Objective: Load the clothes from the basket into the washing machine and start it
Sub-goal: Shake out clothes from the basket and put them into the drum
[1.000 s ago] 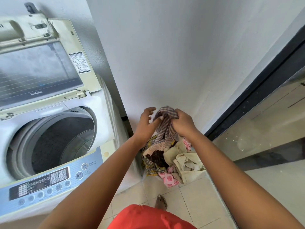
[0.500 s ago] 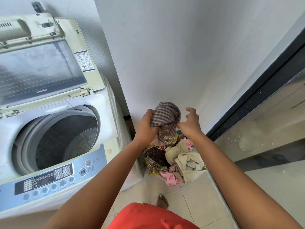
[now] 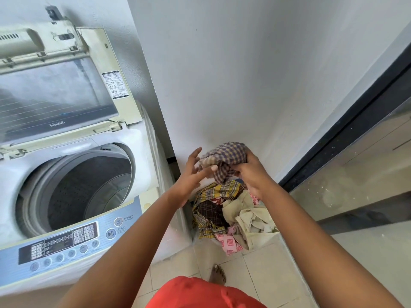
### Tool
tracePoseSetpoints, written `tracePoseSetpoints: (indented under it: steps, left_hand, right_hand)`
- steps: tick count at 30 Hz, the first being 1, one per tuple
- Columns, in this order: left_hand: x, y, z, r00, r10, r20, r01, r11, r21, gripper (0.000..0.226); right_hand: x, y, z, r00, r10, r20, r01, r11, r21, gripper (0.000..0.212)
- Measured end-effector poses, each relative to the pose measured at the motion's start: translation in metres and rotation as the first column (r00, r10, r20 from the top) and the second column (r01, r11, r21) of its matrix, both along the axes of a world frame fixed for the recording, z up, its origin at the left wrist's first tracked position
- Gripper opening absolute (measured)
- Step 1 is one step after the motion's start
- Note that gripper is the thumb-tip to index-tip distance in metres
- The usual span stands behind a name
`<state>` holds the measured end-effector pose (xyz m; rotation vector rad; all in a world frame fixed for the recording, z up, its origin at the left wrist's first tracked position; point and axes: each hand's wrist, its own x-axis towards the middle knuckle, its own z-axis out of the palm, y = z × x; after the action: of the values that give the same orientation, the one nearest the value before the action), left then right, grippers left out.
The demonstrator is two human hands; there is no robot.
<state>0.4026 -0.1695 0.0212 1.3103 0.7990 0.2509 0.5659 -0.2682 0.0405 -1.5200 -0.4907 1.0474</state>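
While the top-loader stands open, two hands work a checked cloth above the laundry pile.

At far left the washing machine point(image 3: 73, 174) has its lid point(image 3: 55, 94) raised and its drum point(image 3: 86, 192) bare to view. Beside it the left hand point(image 3: 191, 174) is spread wide, fingers straight, its fingertips point(image 3: 213, 168) just touching the checked cloth point(image 3: 224, 158). Further right, the right hand point(image 3: 251, 172) has its fingers curled round the bunched cloth, gripping it. Below both hands lies the pile of clothes point(image 3: 231, 214) on the tiled floor point(image 3: 266, 274); whatever basket holds it is hidden.
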Motion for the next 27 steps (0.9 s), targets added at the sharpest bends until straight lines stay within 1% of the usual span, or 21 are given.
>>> tracePoseSetpoints:
  steps: [1,2,3,5,7,8,10,11,12,13,15,17,18,19,20,22,24,27]
  left_hand:
    - [-0.002,0.0,0.0,0.999,-0.007,0.035,0.009,0.998,-0.054,0.086]
    - [-0.003,-0.001,0.0,0.997,-0.003,0.072,0.01,0.995,-0.095,0.083]
    - [-0.003,-0.002,0.0,0.995,0.001,0.096,0.011,0.993,-0.118,0.077]
    - [0.0,-0.005,0.001,0.995,0.01,0.097,0.003,0.991,-0.131,0.07]
    - [0.002,-0.009,0.0,0.995,0.043,0.093,-0.027,0.985,-0.168,0.065]
    - [0.003,-0.011,-0.002,0.993,0.068,0.101,-0.048,0.981,-0.186,0.061]
    - [0.004,-0.015,-0.003,0.986,0.129,0.109,-0.108,0.978,-0.18,0.051]
    - [0.003,-0.016,-0.003,0.98,0.163,0.113,-0.142,0.974,-0.174,0.048]
    - [0.003,-0.017,-0.003,0.972,0.2,0.121,-0.177,0.968,-0.175,0.046]
    - [0.001,-0.017,-0.002,0.963,0.234,0.133,-0.209,0.961,-0.183,0.044]
    - [-0.002,-0.015,0.0,0.945,0.286,0.158,-0.253,0.946,-0.204,0.044]
    - [-0.009,-0.012,0.001,0.939,0.303,0.16,-0.269,0.941,-0.204,0.046]
    - [-0.012,-0.011,0.001,0.942,0.297,0.157,-0.266,0.944,-0.192,0.047]
    - [-0.017,-0.009,0.001,0.944,0.292,0.152,-0.265,0.948,-0.177,0.048]
    - [-0.021,-0.008,0.0,0.947,0.287,0.143,-0.264,0.951,-0.159,0.049]
    - [-0.03,-0.004,-0.002,0.948,0.293,0.127,-0.274,0.95,-0.147,0.05]
    - [-0.04,-0.001,-0.005,0.936,0.327,0.128,-0.301,0.936,-0.183,0.049]
    - [-0.057,0.006,-0.005,0.906,0.397,0.147,-0.358,0.904,-0.232,0.044]
  right_hand:
    - [0.0,-0.001,0.0,0.986,-0.023,-0.168,0.035,0.997,0.07,0.048]
    - [0.0,-0.001,0.0,0.953,-0.036,-0.3,0.074,0.99,0.118,0.047]
    - [-0.001,-0.001,-0.001,0.924,-0.044,-0.381,0.107,0.984,0.144,0.045]
    - [-0.003,-0.001,-0.004,0.891,-0.046,-0.452,0.139,0.975,0.173,0.041]
    - [-0.006,-0.003,-0.008,0.896,-0.03,-0.443,0.124,0.975,0.184,0.041]
    - [-0.008,-0.005,-0.011,0.925,-0.019,-0.38,0.092,0.981,0.174,0.042]
    - [-0.011,-0.008,-0.016,0.991,0.01,-0.13,0.003,0.995,0.1,0.047]
    - [-0.011,-0.009,-0.018,1.0,0.023,-0.018,-0.022,0.998,0.056,0.052]
    - [-0.01,-0.009,-0.022,0.999,0.034,0.03,-0.035,0.999,0.033,0.06]
    - [-0.008,-0.01,-0.025,0.999,0.045,0.002,-0.045,0.998,0.033,0.072]
    - [-0.004,-0.013,-0.03,0.977,0.098,-0.19,-0.086,0.994,0.072,0.094]
    - [-0.001,-0.015,-0.034,0.906,0.198,-0.374,-0.154,0.978,0.143,0.101]
    - [-0.001,-0.015,-0.035,0.867,0.239,-0.438,-0.174,0.967,0.184,0.099]
    - [-0.005,-0.013,-0.034,0.838,0.264,-0.478,-0.179,0.96,0.217,0.092]
    - [-0.01,-0.008,-0.034,0.832,0.252,-0.494,-0.164,0.963,0.214,0.079]
    - [-0.024,0.006,-0.029,0.886,0.149,-0.439,-0.096,0.985,0.14,0.05]
    - [-0.035,0.02,-0.027,0.937,0.057,-0.345,-0.039,0.997,0.06,0.031]
    - [-0.051,0.039,-0.025,0.947,0.076,-0.312,-0.064,0.997,0.047,0.015]
